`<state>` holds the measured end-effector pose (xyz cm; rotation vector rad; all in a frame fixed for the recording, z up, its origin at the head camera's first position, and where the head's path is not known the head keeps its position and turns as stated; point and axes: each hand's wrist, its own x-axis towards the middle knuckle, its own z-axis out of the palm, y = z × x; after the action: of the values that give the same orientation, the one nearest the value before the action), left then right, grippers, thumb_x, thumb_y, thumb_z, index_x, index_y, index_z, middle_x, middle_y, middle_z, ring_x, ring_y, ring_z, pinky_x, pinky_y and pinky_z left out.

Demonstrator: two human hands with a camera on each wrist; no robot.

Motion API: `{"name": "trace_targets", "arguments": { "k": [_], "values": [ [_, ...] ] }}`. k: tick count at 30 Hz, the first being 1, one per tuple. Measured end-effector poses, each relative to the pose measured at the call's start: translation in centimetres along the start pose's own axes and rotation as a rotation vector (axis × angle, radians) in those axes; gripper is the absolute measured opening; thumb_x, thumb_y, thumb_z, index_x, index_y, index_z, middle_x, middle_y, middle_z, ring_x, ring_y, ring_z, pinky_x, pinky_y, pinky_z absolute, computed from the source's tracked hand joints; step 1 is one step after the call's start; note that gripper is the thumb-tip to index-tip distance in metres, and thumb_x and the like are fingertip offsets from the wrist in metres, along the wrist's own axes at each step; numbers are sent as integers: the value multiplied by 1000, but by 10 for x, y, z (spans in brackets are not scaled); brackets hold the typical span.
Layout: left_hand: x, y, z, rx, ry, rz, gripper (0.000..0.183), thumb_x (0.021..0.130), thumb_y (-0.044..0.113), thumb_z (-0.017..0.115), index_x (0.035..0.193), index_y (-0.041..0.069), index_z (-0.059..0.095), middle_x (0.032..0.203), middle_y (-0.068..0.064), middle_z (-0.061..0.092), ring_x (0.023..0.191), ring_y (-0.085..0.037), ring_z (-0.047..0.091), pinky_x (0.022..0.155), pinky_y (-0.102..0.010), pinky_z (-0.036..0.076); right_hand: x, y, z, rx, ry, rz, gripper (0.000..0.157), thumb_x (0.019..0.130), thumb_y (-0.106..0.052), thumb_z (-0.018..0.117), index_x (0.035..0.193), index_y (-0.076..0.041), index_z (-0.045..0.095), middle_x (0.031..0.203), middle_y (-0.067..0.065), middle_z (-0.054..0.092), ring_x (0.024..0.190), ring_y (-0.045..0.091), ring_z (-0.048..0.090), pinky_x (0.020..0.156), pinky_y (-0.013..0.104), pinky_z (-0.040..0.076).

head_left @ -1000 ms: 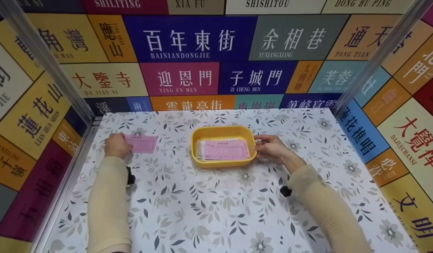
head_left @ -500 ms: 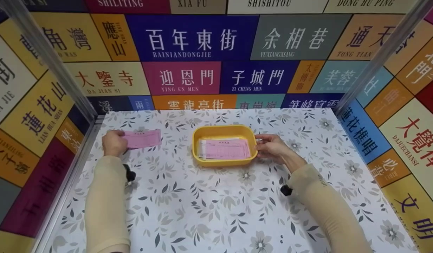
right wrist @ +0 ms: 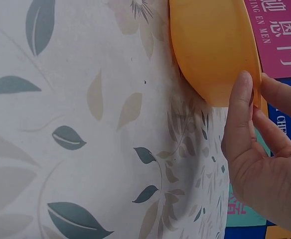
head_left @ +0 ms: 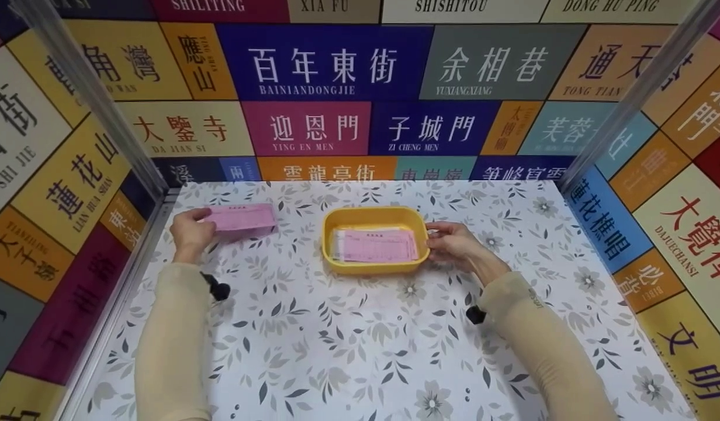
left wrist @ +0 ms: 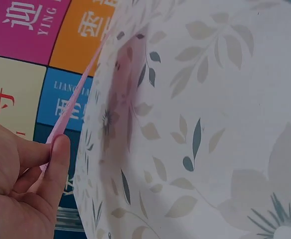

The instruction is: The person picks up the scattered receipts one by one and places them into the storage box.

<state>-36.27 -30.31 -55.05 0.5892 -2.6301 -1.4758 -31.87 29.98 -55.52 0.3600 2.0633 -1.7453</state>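
Observation:
My left hand (head_left: 191, 232) pinches a pink printed slip (head_left: 243, 217) by its left end, between thumb and fingers. In the left wrist view the slip (left wrist: 75, 99) is seen edge-on, raised off the tabletop, and it casts a pinkish shadow there. A yellow plastic tray (head_left: 374, 269) stands mid-table with a pink slip (head_left: 377, 245) lying in it, on top of other paper. My right hand (head_left: 456, 245) grips the tray's right end; in the right wrist view the thumb is on the outside of the tray (right wrist: 215, 45) and the fingers are at its rim.
The table (head_left: 336, 351) wears a white cover with grey leaves and flowers. Colourful sign-printed walls (head_left: 313, 64) stand behind it and on both sides. Metal posts (head_left: 91, 93) mark the back corners. A black wrist device (head_left: 220, 290) shows at my left wrist.
My left hand has raised the pink slip from the table and shifted it slightly away from me and to the right. The right hand keeps its grip on the tray.

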Motion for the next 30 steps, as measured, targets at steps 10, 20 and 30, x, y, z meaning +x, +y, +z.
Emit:
{"name": "trace_targets", "arguments": {
  "k": [10,20,30],
  "values": [
    [-19,26,13,-219,-9,-7,56,101,-2,65,157,8,65,167,-16,60,135,-27,72,94,-19,65,0,1,-1,20,1,7,62,104,-1,73,163,-16,60,111,1,66,79,12,72,89,32,69],
    [-47,56,45,-433,-112,77,56,102,-11,62,157,1,63,168,-23,57,132,-34,74,93,-22,67,1,4,1,41,-10,-48,63,102,2,74,163,-6,57,100,-1,73,72,9,74,74,25,68],
    [-73,78,83,-440,-171,143,53,100,-11,64,152,-2,67,161,-24,64,118,-28,76,88,-23,68,0,2,2,60,-19,-27,64,104,3,72,165,-8,55,99,-3,72,72,9,72,73,24,68]
  ]
}}
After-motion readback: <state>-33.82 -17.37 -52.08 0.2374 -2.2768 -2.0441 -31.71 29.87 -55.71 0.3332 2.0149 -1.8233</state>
